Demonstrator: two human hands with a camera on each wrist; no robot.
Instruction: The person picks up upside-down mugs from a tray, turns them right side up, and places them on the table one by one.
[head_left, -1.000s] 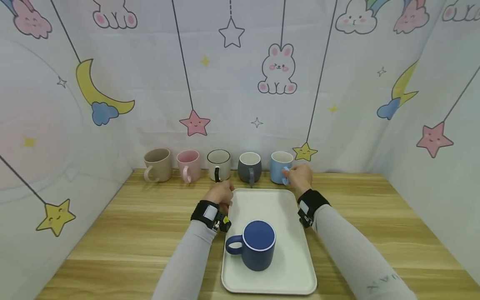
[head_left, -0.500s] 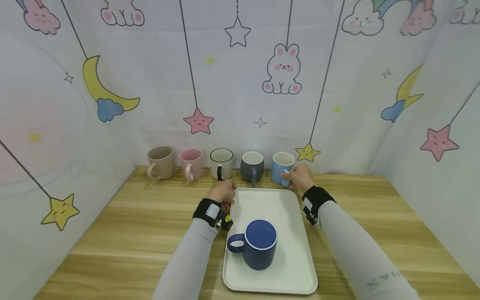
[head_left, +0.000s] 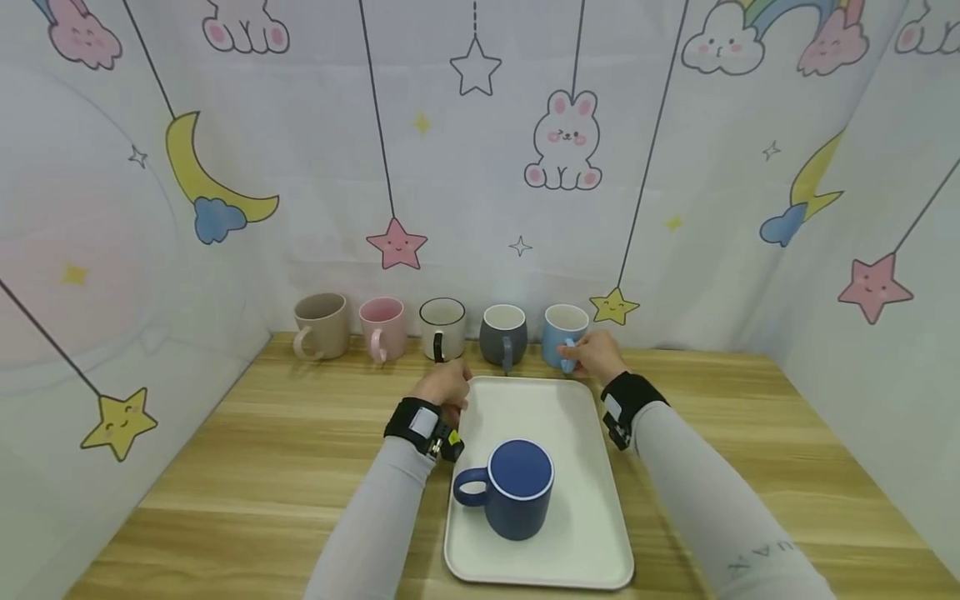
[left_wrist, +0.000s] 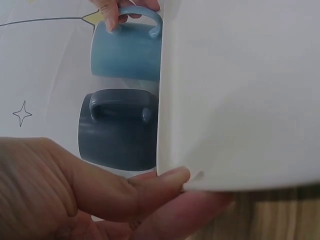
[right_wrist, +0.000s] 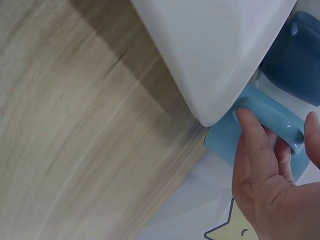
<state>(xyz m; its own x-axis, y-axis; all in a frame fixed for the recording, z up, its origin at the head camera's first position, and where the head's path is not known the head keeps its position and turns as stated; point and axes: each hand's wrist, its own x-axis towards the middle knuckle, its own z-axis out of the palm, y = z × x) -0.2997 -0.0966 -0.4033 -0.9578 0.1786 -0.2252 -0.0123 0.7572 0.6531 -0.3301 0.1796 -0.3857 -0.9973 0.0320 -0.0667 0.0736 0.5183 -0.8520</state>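
Observation:
My left hand [head_left: 444,388] pinches the far left corner of a cream tray [head_left: 540,408], thumb on top and fingers beneath in the left wrist view. On the tray stands a navy mug [head_left: 517,508], its handle to the left and its round blue top ringed in white. My right hand [head_left: 600,357] holds the handle of a light blue mug [head_left: 561,329], standing at the right end of a row. In the right wrist view, its fingers [right_wrist: 257,150] curl at the handle while the thumb [right_wrist: 312,137] stands apart. That mug sits just beyond the tray's far edge.
Left of the light blue mug, along the back wall, stand a dark grey mug [head_left: 504,333], a black-rimmed white mug [head_left: 442,321], a pink mug [head_left: 382,329] and a beige mug [head_left: 324,325]. Wooden table [head_left: 300,467] surrounds the tray. A patterned cloth [head_left: 465,167] hangs behind.
The whole head view shifted slightly between the first two frames. Both hands keep their places on the tray corner and mug handle; the light blue mug's handle has turned slightly left.

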